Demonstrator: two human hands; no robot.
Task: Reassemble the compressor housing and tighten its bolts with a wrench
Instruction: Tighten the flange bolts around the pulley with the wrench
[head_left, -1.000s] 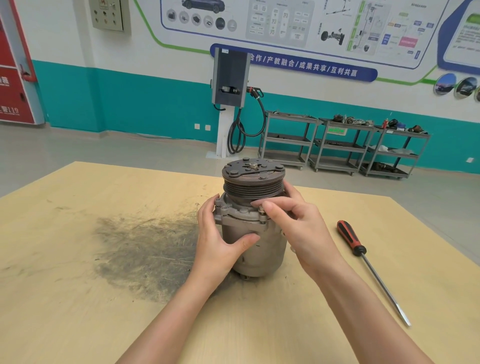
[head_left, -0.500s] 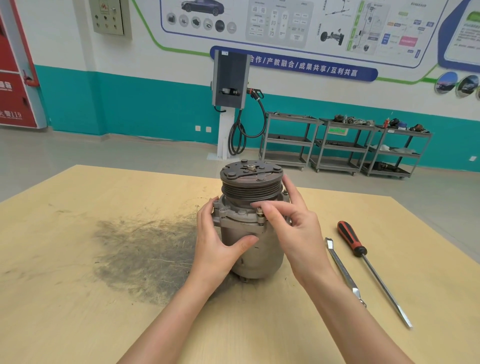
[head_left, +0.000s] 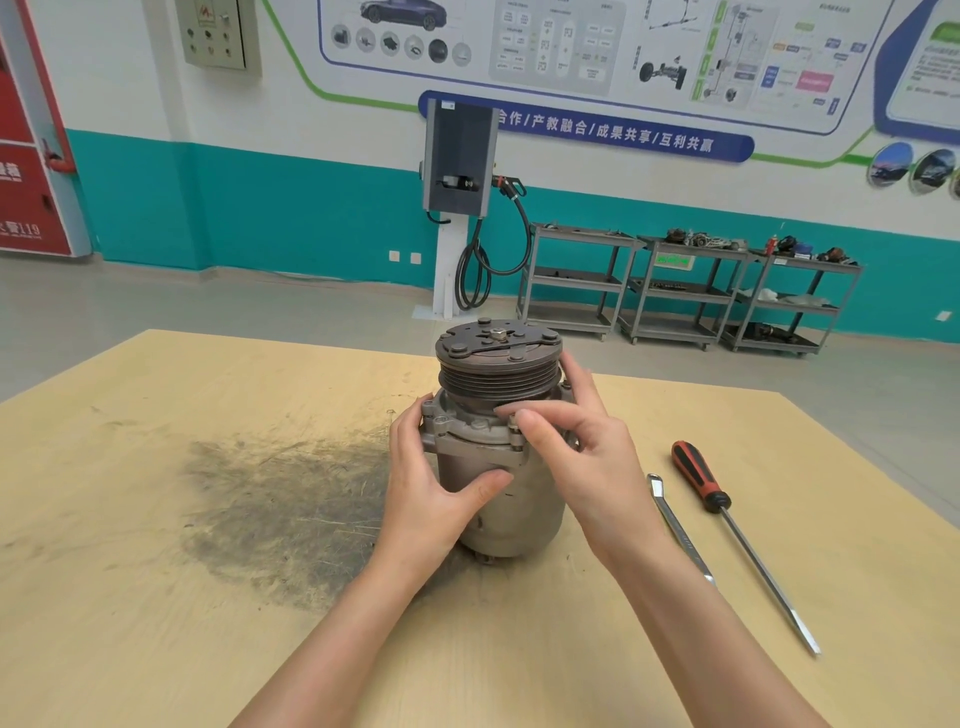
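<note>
A grey compressor (head_left: 511, 512) stands upright on the wooden table (head_left: 156, 597), its dark grooved pulley (head_left: 498, 358) on top. My left hand (head_left: 434, 491) grips the housing from the left, thumb across the front. My right hand (head_left: 579, 457) is at the flange on the right, and its thumb and forefinger pinch a bolt (head_left: 514, 422) at the front corner of the flange. A slim metal wrench (head_left: 680, 530) lies on the table just right of my right wrist.
A screwdriver (head_left: 727, 525) with a red and black handle lies right of the wrench, tip toward me. A dark smudge (head_left: 280, 509) covers the table left of the compressor. Metal carts (head_left: 680, 291) and a charging post (head_left: 460, 208) stand by the far wall.
The view has shifted so that the wrench beside my right wrist came into sight. My right fingers have turned slightly at the bolt. My left hand keeps its hold.
</note>
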